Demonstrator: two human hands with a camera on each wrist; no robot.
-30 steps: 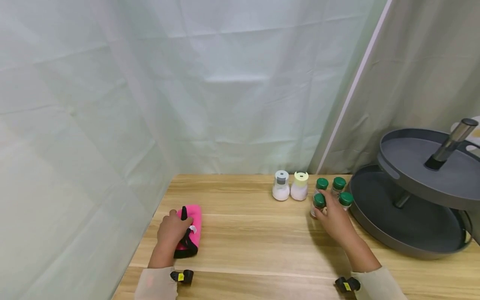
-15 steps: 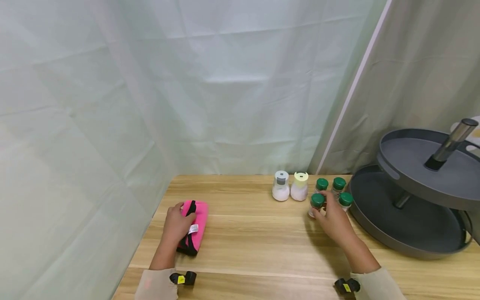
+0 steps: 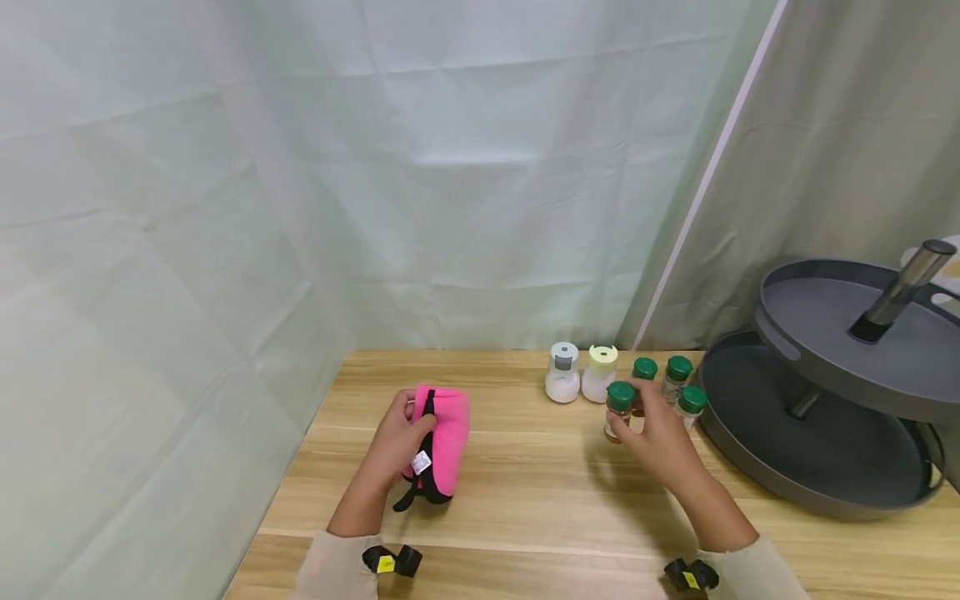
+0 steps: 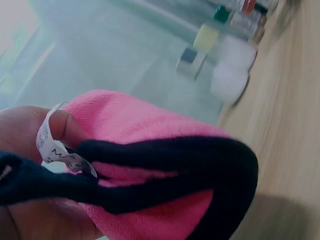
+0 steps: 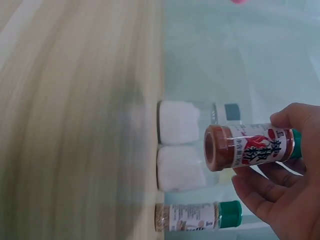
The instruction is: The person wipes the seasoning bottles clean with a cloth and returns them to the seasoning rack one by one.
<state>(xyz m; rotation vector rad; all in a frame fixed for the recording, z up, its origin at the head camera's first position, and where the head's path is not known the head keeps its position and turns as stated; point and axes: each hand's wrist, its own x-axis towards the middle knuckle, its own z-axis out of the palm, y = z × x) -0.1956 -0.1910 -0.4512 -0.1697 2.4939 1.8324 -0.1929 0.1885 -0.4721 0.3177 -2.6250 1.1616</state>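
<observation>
My left hand grips a folded pink fleecy cloth with black edging, thumb on top, at the left of the wooden table. A white label and a black strip hang out by the fingers in the left wrist view. On the right, my right hand holds a spice jar with a green cap between thumb and fingers. It contains reddish-brown powder, and its base is raised off the table in the right wrist view. Several similar jars stand close behind and beside this hand, including one at the back.
Two shakers of white contents, one grey-topped and one yellow-topped, stand by the back edge. A dark two-tier round tray with a metal post fills the right side. Pale curtains hang behind the table.
The left hand has moved right and lifted the pink cloth along with it. The right hand has drawn its spice jar up and left, away from the other jars.
</observation>
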